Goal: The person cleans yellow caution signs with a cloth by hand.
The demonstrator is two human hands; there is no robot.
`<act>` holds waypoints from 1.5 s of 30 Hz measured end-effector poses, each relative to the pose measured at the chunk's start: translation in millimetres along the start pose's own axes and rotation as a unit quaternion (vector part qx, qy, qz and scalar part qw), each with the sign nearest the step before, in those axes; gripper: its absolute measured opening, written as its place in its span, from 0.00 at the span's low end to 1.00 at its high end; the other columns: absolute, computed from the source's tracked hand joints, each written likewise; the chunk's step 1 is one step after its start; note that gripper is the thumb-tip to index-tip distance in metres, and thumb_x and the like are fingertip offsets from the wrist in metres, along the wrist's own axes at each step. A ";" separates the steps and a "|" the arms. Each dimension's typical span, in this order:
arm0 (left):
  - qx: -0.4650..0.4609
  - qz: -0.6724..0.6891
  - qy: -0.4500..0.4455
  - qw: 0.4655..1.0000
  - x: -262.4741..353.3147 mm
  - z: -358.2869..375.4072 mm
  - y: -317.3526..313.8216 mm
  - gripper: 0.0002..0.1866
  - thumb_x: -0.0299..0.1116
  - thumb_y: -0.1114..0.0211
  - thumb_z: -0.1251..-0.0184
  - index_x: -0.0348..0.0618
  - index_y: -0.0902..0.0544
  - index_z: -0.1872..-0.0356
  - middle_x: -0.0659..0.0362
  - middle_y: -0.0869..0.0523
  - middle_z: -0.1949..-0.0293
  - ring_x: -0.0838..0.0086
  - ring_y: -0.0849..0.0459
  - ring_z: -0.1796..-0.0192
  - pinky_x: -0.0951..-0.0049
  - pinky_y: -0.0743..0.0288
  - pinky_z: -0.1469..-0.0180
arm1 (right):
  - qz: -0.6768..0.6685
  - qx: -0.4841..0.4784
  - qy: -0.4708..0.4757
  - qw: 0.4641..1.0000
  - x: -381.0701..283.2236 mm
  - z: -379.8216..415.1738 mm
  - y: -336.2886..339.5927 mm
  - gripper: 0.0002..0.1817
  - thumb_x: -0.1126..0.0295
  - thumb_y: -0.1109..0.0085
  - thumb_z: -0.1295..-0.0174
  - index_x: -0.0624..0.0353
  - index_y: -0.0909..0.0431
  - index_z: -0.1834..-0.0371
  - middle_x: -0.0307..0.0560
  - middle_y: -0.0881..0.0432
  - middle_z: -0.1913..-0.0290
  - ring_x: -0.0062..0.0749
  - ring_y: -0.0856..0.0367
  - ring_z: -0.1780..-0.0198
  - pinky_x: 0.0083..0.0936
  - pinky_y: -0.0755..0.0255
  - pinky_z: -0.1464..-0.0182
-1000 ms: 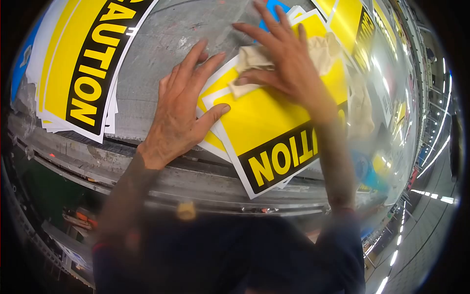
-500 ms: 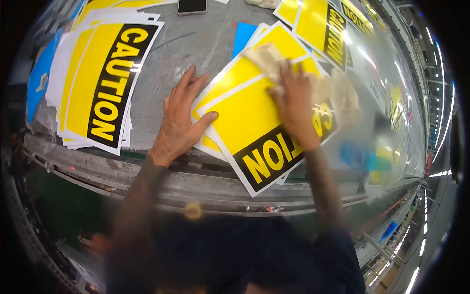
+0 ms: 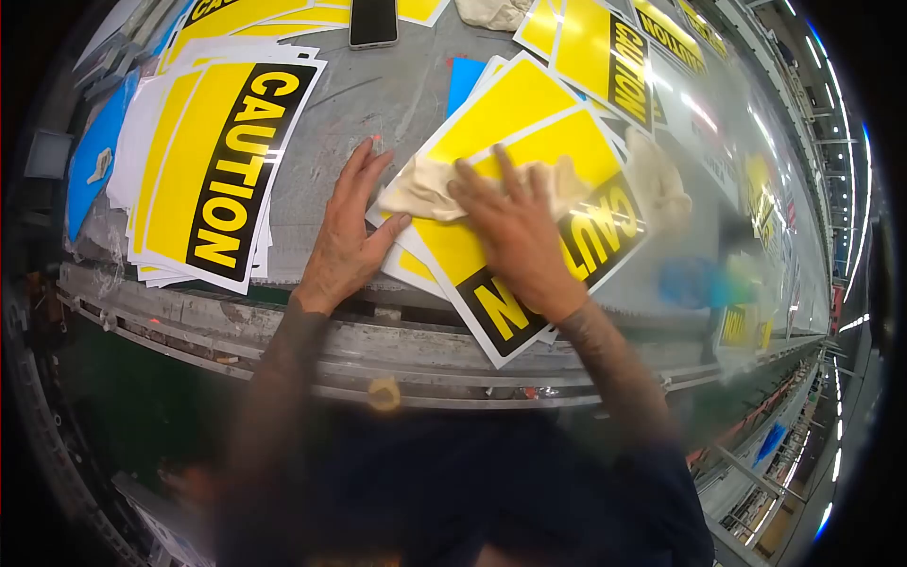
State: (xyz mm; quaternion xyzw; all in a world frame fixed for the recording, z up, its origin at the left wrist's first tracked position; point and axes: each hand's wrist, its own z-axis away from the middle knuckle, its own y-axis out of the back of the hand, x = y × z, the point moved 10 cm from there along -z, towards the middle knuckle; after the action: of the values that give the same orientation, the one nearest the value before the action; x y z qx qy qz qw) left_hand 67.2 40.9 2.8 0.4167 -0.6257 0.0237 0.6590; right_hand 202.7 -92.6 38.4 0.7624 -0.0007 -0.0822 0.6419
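Note:
A yellow CAUTION sign (image 3: 590, 140) with a black band lies askew on top of other signs on the bench. My right hand (image 3: 524, 244) presses a crumpled cream cloth (image 3: 422, 187) flat against its face, fingers spread over the fabric; part of the cloth is hidden under them. At the sign's left edge is my left hand (image 3: 345, 244), with its thumb on the edge and its fingers stretched out apart. Another crumpled cream cloth (image 3: 658, 177) sits just right of the signs.
A stack of CAUTION signs (image 3: 165, 203) lies to the left, beside a blue sheet (image 3: 93, 175). Behind are a phone (image 3: 374, 21), a pale cloth (image 3: 493, 11) and more signs (image 3: 586, 52). The bench's metal edge (image 3: 312, 350) runs in front of me.
My right hand has swept the cloth left and toward me across the sign. My left hand stays at the sign's edge. The whole view has shifted slightly.

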 end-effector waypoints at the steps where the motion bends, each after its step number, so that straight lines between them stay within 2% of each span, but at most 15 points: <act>1: 0.000 0.006 0.002 1.000 -0.7 1.3 0.6 0.40 0.37 0.25 0.23 0.46 0.30 0.13 0.48 0.40 0.08 0.47 0.45 0.07 0.48 0.47 0.08 | 0.010 0.002 -0.001 1.000 12.1 0.4 3.5 0.25 0.68 0.44 0.21 0.58 0.17 0.24 0.41 0.32 0.09 0.60 0.41 0.09 0.76 0.47 0.14; 5: 0.010 0.027 0.008 1.000 2.0 1.0 5.5 0.37 0.28 0.30 0.22 0.45 0.28 0.14 0.48 0.37 0.09 0.50 0.41 0.07 0.50 0.44 0.09 | -0.021 0.043 -0.045 0.998 2.4 -5.7 -12.7 0.24 0.67 0.42 0.21 0.51 0.16 0.24 0.40 0.30 0.11 0.59 0.40 0.09 0.76 0.49 0.14; 7: 0.023 0.060 0.015 0.998 -7.2 -3.1 10.3 0.35 0.23 0.34 0.22 0.45 0.28 0.14 0.47 0.35 0.10 0.53 0.40 0.08 0.52 0.42 0.09 | -0.093 -0.005 0.059 0.994 -45.8 2.6 -30.5 0.31 0.62 0.39 0.18 0.47 0.26 0.13 0.42 0.32 0.10 0.53 0.44 0.06 0.69 0.58 0.09; 9: 0.064 0.102 0.025 0.992 -15.9 -0.1 23.5 0.33 0.18 0.41 0.21 0.41 0.27 0.16 0.49 0.32 0.11 0.58 0.32 0.11 0.57 0.37 0.12 | -0.154 -0.017 0.072 0.985 -44.1 3.5 -18.1 0.29 0.58 0.41 0.17 0.50 0.26 0.15 0.44 0.29 0.12 0.58 0.39 0.10 0.71 0.49 0.13; 11: 0.095 0.188 0.040 0.977 -28.2 4.1 34.5 0.32 0.17 0.43 0.20 0.39 0.26 0.16 0.50 0.31 0.11 0.59 0.28 0.13 0.58 0.35 0.13 | -0.064 0.027 0.008 0.998 22.3 3.6 -11.9 0.32 0.54 0.41 0.15 0.49 0.29 0.13 0.49 0.31 0.11 0.60 0.40 0.09 0.72 0.50 0.13; 13: 0.140 0.154 0.059 0.976 -28.6 11.1 52.3 0.28 0.19 0.42 0.19 0.39 0.22 0.20 0.51 0.25 0.16 0.63 0.21 0.19 0.63 0.28 0.19 | 0.019 0.025 -0.110 0.993 122.8 6.9 -11.7 0.37 0.50 0.43 0.14 0.52 0.36 0.08 0.53 0.35 0.09 0.62 0.43 0.08 0.69 0.55 0.10; 15: 0.166 0.144 0.074 0.973 -29.0 13.7 65.6 0.26 0.21 0.41 0.17 0.39 0.21 0.21 0.51 0.21 0.19 0.63 0.19 0.21 0.65 0.28 0.20 | 0.070 0.048 -0.152 0.985 136.0 8.4 -21.1 0.42 0.45 0.42 0.16 0.56 0.39 0.08 0.56 0.37 0.08 0.62 0.45 0.08 0.73 0.55 0.12; 18: 0.202 0.170 0.064 0.962 -32.0 8.0 72.1 0.22 0.24 0.41 0.14 0.36 0.20 0.23 0.51 0.15 0.25 0.63 0.17 0.24 0.64 0.28 0.20 | -0.028 0.042 -0.114 0.992 45.4 4.4 -27.5 0.52 0.37 0.41 0.20 0.62 0.45 0.06 0.59 0.40 0.07 0.56 0.49 0.06 0.77 0.64 0.11; 21: 0.201 0.168 0.071 0.963 -31.7 5.4 67.9 0.20 0.27 0.39 0.12 0.33 0.17 0.26 0.51 0.12 0.30 0.65 0.16 0.26 0.64 0.28 0.21 | -0.197 -0.012 0.053 0.979 -87.3 18.0 -10.9 0.46 0.38 0.38 0.23 0.60 0.31 0.13 0.56 0.30 0.12 0.55 0.43 0.08 0.69 0.62 0.09; 23: 0.180 0.152 0.083 0.968 -34.5 13.5 65.4 0.19 0.28 0.38 0.12 0.33 0.16 0.28 0.52 0.10 0.32 0.66 0.15 0.27 0.66 0.29 0.21 | -0.144 -0.001 0.079 0.986 -55.4 13.9 -15.9 0.41 0.41 0.40 0.20 0.56 0.29 0.14 0.56 0.27 0.15 0.56 0.39 0.09 0.69 0.58 0.09; 27: 0.169 0.062 0.076 0.981 -7.6 16.9 65.5 0.12 0.27 0.32 0.16 0.39 0.08 0.38 0.57 0.07 0.44 0.72 0.11 0.40 0.69 0.20 0.38 | -0.078 0.108 -0.143 0.981 112.3 17.4 -0.9 0.32 0.57 0.35 0.19 0.54 0.26 0.16 0.53 0.23 0.17 0.61 0.31 0.15 0.66 0.41 0.17; 29: 0.122 -0.006 -0.019 0.992 29.3 -3.3 49.6 0.10 0.24 0.28 0.22 0.40 0.07 0.45 0.55 0.08 0.50 0.66 0.11 0.50 0.66 0.18 0.46 | -0.058 0.129 -0.168 0.976 153.3 25.7 7.9 0.29 0.59 0.34 0.20 0.53 0.22 0.19 0.51 0.22 0.17 0.59 0.30 0.15 0.61 0.41 0.16; 31: 0.048 -0.055 -0.121 0.990 56.6 -22.0 19.0 0.11 0.23 0.27 0.26 0.40 0.08 0.46 0.53 0.09 0.52 0.62 0.12 0.52 0.64 0.17 0.47 | -0.029 0.135 -0.173 0.975 147.0 25.8 7.8 0.28 0.61 0.34 0.21 0.53 0.21 0.20 0.50 0.22 0.17 0.57 0.31 0.14 0.60 0.41 0.15; 34: -0.038 -0.107 -0.171 0.979 68.4 -38.8 -23.1 0.14 0.23 0.24 0.26 0.39 0.09 0.41 0.52 0.11 0.53 0.60 0.10 0.52 0.64 0.15 0.50 | -0.022 0.140 -0.183 0.973 145.5 26.7 9.1 0.29 0.61 0.33 0.21 0.51 0.20 0.19 0.48 0.22 0.16 0.55 0.31 0.13 0.59 0.42 0.14; 45: -0.070 -0.150 -0.184 0.969 58.2 -43.3 -32.7 0.16 0.21 0.18 0.37 0.40 0.06 0.48 0.57 0.10 0.59 0.64 0.13 0.61 0.66 0.19 0.60 | -0.041 0.115 -0.204 0.971 152.8 24.7 10.9 0.29 0.65 0.29 0.27 0.50 0.17 0.22 0.46 0.19 0.18 0.53 0.29 0.14 0.56 0.40 0.15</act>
State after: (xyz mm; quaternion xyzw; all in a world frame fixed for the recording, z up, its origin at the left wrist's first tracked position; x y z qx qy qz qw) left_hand 132.7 16.2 40.5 0.4558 -0.6664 -0.1968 0.5563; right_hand 351.4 -134.9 26.0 0.7976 -0.1100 -0.2620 0.5321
